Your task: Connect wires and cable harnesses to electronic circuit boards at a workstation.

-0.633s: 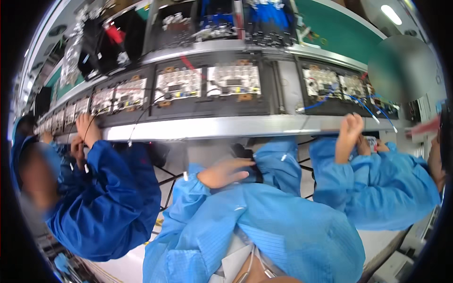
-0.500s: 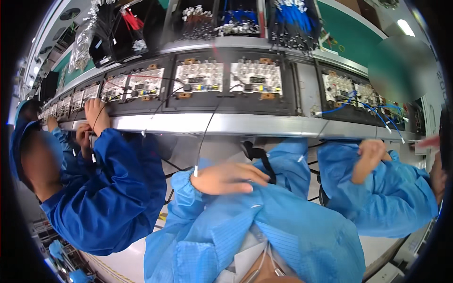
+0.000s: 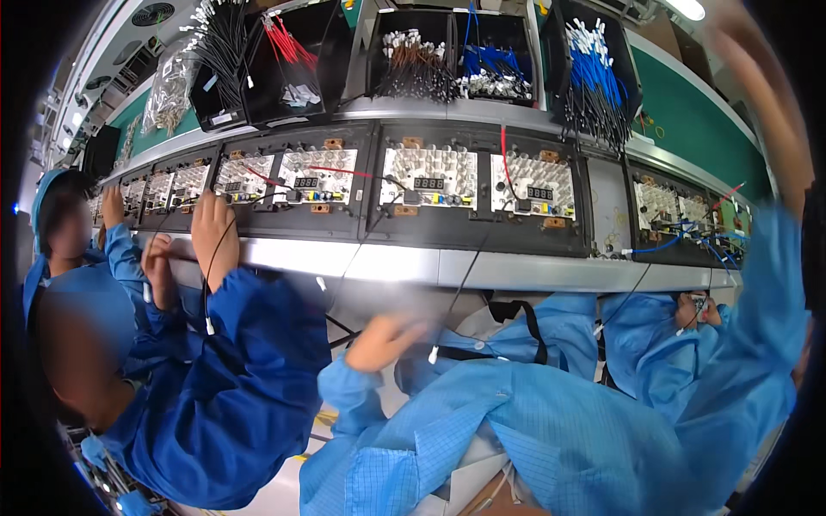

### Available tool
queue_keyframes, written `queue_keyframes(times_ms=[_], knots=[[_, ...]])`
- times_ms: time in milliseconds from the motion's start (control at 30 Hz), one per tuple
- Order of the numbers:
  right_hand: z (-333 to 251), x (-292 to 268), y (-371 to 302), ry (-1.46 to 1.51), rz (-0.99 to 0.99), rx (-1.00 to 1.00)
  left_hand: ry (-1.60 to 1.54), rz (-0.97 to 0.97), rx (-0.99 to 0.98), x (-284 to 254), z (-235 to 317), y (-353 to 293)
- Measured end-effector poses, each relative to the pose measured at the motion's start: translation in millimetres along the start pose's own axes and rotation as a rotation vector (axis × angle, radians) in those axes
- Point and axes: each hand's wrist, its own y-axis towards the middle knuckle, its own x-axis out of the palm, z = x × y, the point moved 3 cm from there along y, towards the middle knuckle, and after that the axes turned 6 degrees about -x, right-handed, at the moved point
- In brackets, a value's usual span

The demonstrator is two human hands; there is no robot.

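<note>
My left hand (image 3: pixel 385 340) is blurred by motion in front of the bench rail, its fingers reaching right with nothing visible in them. Beside it hangs a black wire with a white connector (image 3: pixel 433 353). My right hand (image 3: pixel 731 39) is raised high at the far right on a lifted arm; its fingers are smeared, so any grip is hidden. Beyond the rail, a white circuit board (image 3: pixel 428 177) with a digit display sits in a black tray (image 3: pixel 478 220). Next to it lies another board (image 3: pixel 533 185) with a red wire (image 3: pixel 505 155) standing up from it.
Bins of red wires (image 3: pixel 291 43), brown wires (image 3: pixel 417 64) and blue wires (image 3: pixel 594 64) stand behind the boards. The metal rail (image 3: pixel 396 262) crosses in front. A co-worker in dark blue (image 3: pixel 185 378) works at left; at right, another person's hands (image 3: pixel 699 311) hold a small part.
The view has shifted, so the bench sits further right. My right arm has swung up at the far right. A red wire now stands on the board ahead. My left hand remains low.
</note>
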Motion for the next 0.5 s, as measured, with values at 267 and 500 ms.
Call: queue_keyframes(times_ms=[267, 500], knots=[[61, 348, 94, 0.057, -1.025, -0.762, 0.085, 0.556, 0.515, -37, 66, 28], [72, 437, 71, -0.280, -0.920, -0.526, 0.450, 0.848, 0.749, -23, 68, 50]])
